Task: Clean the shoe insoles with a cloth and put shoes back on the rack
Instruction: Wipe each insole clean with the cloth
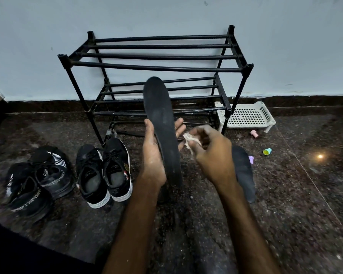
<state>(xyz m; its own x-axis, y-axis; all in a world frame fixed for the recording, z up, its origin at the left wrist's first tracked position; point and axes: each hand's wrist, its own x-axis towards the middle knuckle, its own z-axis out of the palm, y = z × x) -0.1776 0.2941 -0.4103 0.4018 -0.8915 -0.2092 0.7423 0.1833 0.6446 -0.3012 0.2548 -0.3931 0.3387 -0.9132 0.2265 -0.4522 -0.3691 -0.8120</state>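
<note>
Holding the insole (159,115) upright in my left hand (153,157), my right hand (212,155) pinching the cloth (189,139) just right of it, I should brace it firmly and wipe heel to toe. The rack (156,67) bears no shoes; the white basket (248,115) shows only mesh.

Place: a home, in a shoe corner on the floor at the foot of a wall.
Wall: plain pale painted wall (166,12) with a dark stone skirting (38,105) along its foot.
Floor: dark speckled polished stone floor (285,194), catching a glint of lamplight.
Rack: black tube shoe rack (158,56) standing against the wall.
Shoes: two pairs of black sneakers, one pair (38,180) and another (103,171), near the rack's front left corner.
Clutter: white slotted plastic tray (248,115) just beside the rack's right side, with small coloured plastic bits (267,151) near it.
</note>
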